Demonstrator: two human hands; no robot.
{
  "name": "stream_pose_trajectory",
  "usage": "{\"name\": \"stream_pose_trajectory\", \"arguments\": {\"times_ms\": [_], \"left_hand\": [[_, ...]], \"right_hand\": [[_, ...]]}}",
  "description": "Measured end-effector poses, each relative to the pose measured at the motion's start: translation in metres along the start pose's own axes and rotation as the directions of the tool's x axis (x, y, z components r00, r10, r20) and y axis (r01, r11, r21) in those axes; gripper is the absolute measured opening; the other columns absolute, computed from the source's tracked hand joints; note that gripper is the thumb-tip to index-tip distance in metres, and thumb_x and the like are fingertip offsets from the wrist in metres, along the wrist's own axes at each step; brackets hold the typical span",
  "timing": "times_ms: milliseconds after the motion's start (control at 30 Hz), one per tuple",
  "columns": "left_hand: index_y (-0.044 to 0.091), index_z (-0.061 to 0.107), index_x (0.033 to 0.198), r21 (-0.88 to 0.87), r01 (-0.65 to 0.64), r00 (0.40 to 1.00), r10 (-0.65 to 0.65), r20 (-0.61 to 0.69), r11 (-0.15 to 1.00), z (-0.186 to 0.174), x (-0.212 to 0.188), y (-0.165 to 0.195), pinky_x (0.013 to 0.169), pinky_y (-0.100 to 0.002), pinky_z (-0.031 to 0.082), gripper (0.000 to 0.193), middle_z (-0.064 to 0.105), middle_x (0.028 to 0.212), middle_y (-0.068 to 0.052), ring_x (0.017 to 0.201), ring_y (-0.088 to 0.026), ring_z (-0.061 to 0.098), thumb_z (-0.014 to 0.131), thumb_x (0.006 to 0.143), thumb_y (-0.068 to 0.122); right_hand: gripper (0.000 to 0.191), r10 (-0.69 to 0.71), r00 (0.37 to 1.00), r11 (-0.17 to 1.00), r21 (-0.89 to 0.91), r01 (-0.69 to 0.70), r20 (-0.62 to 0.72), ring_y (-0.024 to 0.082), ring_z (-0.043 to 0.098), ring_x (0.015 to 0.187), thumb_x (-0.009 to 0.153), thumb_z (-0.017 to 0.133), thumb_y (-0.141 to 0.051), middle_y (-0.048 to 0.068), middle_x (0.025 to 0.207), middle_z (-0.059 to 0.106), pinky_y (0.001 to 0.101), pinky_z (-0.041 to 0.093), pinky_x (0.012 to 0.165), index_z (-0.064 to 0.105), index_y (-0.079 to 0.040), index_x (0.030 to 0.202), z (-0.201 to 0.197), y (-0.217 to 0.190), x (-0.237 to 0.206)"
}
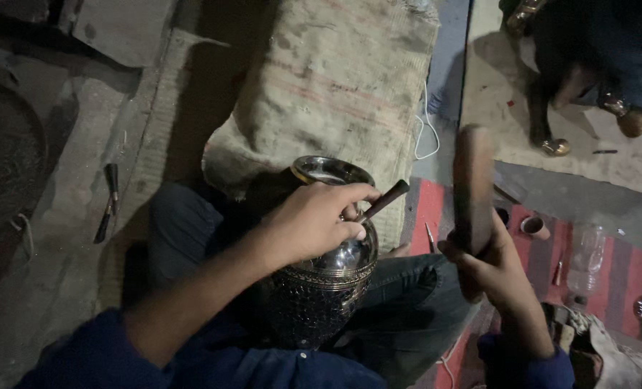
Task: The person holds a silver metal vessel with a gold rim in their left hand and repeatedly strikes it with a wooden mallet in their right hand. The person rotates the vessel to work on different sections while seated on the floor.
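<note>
Under left hand (314, 223), metal pot (328, 281)

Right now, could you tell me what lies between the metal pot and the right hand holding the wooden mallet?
In the head view, between the metal pot and the right hand lie the person's dark trouser leg and a strip of red mat.

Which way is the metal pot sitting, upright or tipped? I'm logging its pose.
Tipped: the metal pot leans in the lap, its open mouth facing away, toward the sack.

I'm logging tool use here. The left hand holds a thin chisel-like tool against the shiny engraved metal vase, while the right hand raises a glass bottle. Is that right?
Not quite. In the head view the right hand raises a flat wooden mallet, not a glass bottle. The left hand does hold the thin chisel-like tool against the shiny engraved metal vase.
</note>
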State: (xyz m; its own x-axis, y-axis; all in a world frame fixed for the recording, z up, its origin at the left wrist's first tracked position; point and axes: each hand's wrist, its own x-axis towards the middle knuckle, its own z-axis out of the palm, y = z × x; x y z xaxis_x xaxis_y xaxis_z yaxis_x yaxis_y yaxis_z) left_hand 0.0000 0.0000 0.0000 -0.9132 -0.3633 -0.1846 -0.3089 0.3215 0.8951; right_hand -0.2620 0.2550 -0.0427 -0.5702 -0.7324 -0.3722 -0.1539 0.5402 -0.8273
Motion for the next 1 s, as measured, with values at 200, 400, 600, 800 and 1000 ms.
{"name": "stream_pose_trajectory", "arguments": {"times_ms": [200, 400, 600, 800, 1000], "left_hand": [[0.019, 0.061, 0.135, -0.044, -0.114, 0.988, 0.118, 0.096, 0.992, -0.008, 0.006, -0.002, 0.079, -0.037, 0.058, 0.062, 0.078, 0.095, -0.008, 0.089, -0.022, 0.077, 0.08, 0.076, 0.02], [0.022, 0.062, 0.136, -0.061, -0.216, 0.94, 0.224, 0.257, 0.975, -0.015, 0.014, 0.0, 0.083, -0.038, 0.058, 0.059, 0.079, 0.096, -0.006, 0.091, -0.021, 0.078, 0.08, 0.08, 0.021], [0.027, 0.06, 0.138, -0.046, -0.173, 0.904, 0.177, 0.389, 0.984, -0.015, 0.021, 0.003, 0.086, -0.037, 0.057, 0.061, 0.081, 0.103, -0.002, 0.095, -0.017, 0.078, 0.077, 0.079, 0.023], [0.023, 0.06, 0.139, -0.094, -0.248, 0.851, 0.263, 0.455, 0.964, -0.017, 0.022, 0.006, 0.089, -0.039, 0.057, 0.057, 0.079, 0.108, -0.003, 0.101, -0.018, 0.076, 0.075, 0.084, 0.024], [0.021, 0.056, 0.14, -0.02, -0.119, 0.964, 0.121, 0.239, 0.993, -0.02, 0.011, 0.004, 0.089, -0.04, 0.055, 0.061, 0.078, 0.107, -0.007, 0.102, -0.021, 0.074, 0.077, 0.083, 0.022]], "right_hand": [[0.069, 0.026, 0.996, 0.999, 0.029, -0.023, -0.088, 0.022, 0.068, 0.104, 0.08, 0.078, -0.003, 0.014, 0.11, 0.066, 0.0362, 0.059, 0.089, 0.049, -0.002, 0.143, 0.003, -0.019, -0.03], [0.077, -0.161, 0.982, 0.987, -0.014, 0.16, -0.102, 0.021, 0.062, 0.122, 0.082, 0.073, 0.004, 0.012, 0.13, 0.062, 0.0328, 0.05, 0.102, 0.04, -0.002, 0.151, 0.0, 0.009, -0.063], [0.081, -0.098, 0.979, 0.994, -0.066, 0.087, -0.181, 0.022, 0.062, 0.118, 0.072, 0.071, 0.006, 0.011, 0.129, 0.062, 0.0354, 0.051, 0.099, 0.042, -0.002, 0.148, 0.005, 0.034, -0.092], [0.075, -0.162, 0.93, 0.78, -0.62, -0.084, -0.33, 0.023, 0.07, 0.108, 0.079, 0.082, -0.012, 0.018, 0.114, 0.07, 0.0365, 0.055, 0.087, 0.05, -0.011, 0.147, 0.031, 0.021, -0.111], [0.079, -0.017, 0.96, 0.85, -0.509, -0.133, -0.279, 0.028, 0.072, 0.103, 0.076, 0.081, -0.014, 0.021, 0.112, 0.072, 0.039, 0.056, 0.084, 0.047, -0.012, 0.147, 0.041, 0.0, -0.1]]}}
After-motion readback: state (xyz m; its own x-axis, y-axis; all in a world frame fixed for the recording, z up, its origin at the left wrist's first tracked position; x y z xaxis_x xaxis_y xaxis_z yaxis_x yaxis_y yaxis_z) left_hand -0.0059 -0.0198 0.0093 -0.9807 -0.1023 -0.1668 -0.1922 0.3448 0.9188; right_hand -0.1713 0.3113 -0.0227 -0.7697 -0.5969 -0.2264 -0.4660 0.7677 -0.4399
